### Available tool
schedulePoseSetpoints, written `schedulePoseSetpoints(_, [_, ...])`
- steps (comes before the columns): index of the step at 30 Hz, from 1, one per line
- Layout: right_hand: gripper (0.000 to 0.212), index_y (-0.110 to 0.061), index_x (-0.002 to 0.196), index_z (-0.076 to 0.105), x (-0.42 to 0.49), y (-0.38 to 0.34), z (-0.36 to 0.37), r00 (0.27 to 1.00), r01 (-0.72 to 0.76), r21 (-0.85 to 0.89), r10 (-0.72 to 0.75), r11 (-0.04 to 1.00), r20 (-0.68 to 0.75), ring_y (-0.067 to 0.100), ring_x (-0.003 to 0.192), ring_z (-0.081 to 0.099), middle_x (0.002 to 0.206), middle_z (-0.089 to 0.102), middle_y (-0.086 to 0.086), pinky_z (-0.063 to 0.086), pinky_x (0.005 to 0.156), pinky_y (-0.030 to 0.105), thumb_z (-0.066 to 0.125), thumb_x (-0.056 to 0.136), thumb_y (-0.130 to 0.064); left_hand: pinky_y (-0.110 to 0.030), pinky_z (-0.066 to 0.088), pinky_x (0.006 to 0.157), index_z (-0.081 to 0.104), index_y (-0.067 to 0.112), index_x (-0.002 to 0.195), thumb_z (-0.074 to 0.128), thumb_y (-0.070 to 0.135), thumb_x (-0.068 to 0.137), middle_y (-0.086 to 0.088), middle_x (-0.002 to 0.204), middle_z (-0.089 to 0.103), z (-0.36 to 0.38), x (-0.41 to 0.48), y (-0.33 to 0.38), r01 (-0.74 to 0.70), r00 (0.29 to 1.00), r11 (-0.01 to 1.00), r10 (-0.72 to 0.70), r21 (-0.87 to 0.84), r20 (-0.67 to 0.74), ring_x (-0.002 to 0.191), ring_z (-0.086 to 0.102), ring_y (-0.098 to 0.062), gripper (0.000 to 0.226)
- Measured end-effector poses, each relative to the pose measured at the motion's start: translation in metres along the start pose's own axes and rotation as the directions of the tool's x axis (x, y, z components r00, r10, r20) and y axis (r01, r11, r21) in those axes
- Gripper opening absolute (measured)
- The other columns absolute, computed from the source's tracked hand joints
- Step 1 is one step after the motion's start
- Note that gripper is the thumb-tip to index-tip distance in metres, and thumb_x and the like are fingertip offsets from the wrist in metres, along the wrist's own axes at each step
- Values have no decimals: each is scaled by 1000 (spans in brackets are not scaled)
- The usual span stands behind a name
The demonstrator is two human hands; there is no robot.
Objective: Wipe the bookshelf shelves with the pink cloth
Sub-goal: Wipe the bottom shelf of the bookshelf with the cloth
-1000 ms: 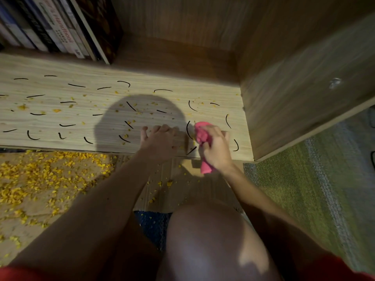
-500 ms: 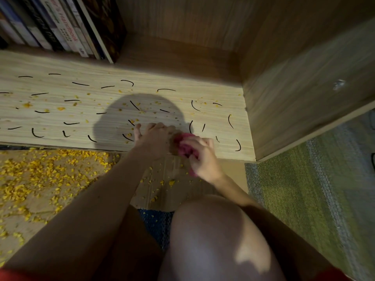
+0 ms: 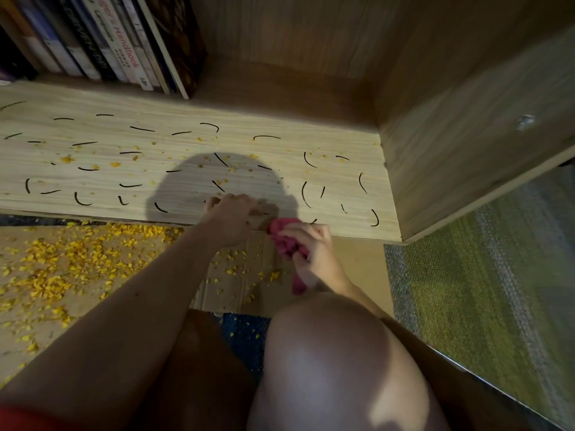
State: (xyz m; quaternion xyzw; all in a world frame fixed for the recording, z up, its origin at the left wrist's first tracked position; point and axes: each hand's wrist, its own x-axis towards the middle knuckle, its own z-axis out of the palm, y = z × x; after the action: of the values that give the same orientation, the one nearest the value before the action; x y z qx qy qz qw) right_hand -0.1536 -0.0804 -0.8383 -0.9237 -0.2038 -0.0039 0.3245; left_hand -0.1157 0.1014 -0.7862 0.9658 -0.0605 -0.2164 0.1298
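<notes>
The light wooden shelf board (image 3: 186, 144) runs across the view, marked with short black curved strokes and sprinkled with yellow crumbs. My right hand (image 3: 314, 253) grips the bunched pink cloth (image 3: 284, 236) at the shelf's front edge, and a tail of the cloth hangs down below the hand. My left hand (image 3: 231, 217) rests on the front edge of the shelf just left of the cloth, its fingers lying on the board. The fingertips sit in the head's shadow and are hard to make out.
A row of books (image 3: 124, 42) stands at the shelf's back left. The bookshelf's side panel (image 3: 466, 135) rises on the right. Brown cardboard (image 3: 62, 269) on the floor carries many yellow crumbs. A green rug (image 3: 482, 290) lies to the right; my knee (image 3: 326, 353) fills the foreground.
My right hand has drawn the pink cloth leftward and back off the board to the front edge, beside my left hand. The left hand stays at the edge.
</notes>
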Motion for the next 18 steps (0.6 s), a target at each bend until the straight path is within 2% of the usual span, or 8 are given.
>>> schedulePoseSetpoints(3, [48, -10, 114, 65, 5, 12, -9, 979, -147, 15, 148, 989, -143, 3, 111, 39, 120, 59, -2, 23, 86, 18, 45, 74, 10, -41, 17, 110, 46, 27, 136, 44, 12, 95, 0, 146, 35, -1, -5, -2, -22, 1000, 1000, 22, -21, 18, 138, 25, -21, 43])
schedulePoseSetpoints(5, [48, -12, 116, 63, 9, 19, -9, 959, -227, -43, 215, 973, -185, 20, 108, 42, 122, 59, 1, 21, 82, 17, 49, 76, 11, -42, 19, 110, 44, 26, 137, 45, 13, 95, -1, 146, 35, -1, -8, 0, -53, 999, 999, 53, -6, 7, 137, 27, -22, 44])
schedulePoseSetpoints(8, [47, -14, 113, 65, 1, 11, 5, 986, -146, -126, 134, 981, -100, 34, 96, 49, 120, 62, 1, 19, 80, 5, 44, 74, 1, -43, 24, 107, 43, 26, 139, 49, 7, 92, -2, 145, 37, 1, -11, 4, -88, 995, 996, 88, -5, 39, 134, 33, -23, 51])
schedulePoseSetpoints(10, [48, -13, 108, 67, -8, 0, 9, 998, -40, -86, 36, 996, -45, 32, 92, 51, 116, 65, 2, 16, 85, -2, 36, 72, -8, -42, 31, 101, 41, 29, 141, 50, 5, 90, -3, 141, 40, 3, -13, 4, -112, 990, 994, 110, 9, 84, 130, 39, -24, 57])
schedulePoseSetpoints(12, [47, -9, 107, 68, -8, -5, 5, 995, 11, -64, -17, 998, -102, 25, 95, 51, 112, 67, 7, 18, 85, 1, 37, 71, -6, -35, 35, 90, 45, 26, 139, 50, 6, 91, -5, 136, 46, 4, -13, 4, -127, 987, 992, 128, -23, 93, 123, 45, -25, 52])
schedulePoseSetpoints(15, [46, -9, 111, 65, 2, 6, -5, 956, -161, -38, 146, 986, -253, 23, 102, 45, 115, 64, 7, 21, 84, 9, 47, 72, 9, -28, 36, 79, 45, 20, 138, 50, 5, 90, -7, 132, 47, 2, -14, 2, -129, 988, 988, 135, -89, 75, 119, 49, -28, 50])
schedulePoseSetpoints(16, [48, -11, 113, 65, 3, 10, -5, 946, -224, -44, 206, 974, -248, 27, 102, 45, 117, 62, 5, 21, 84, 8, 48, 73, 10, -30, 38, 82, 44, 18, 140, 50, 5, 90, -9, 135, 46, 2, -13, 3, -119, 989, 989, 126, -90, 74, 122, 47, -29, 52])
schedulePoseSetpoints(18, [48, -13, 112, 65, -3, 13, -1, 966, -209, -91, 191, 974, -175, 31, 102, 48, 117, 62, 4, 18, 83, 6, 45, 71, 5, -36, 37, 95, 42, 17, 140, 50, 4, 90, -11, 139, 44, 4, -12, 5, -97, 993, 992, 103, -83, 63, 126, 44, -30, 53])
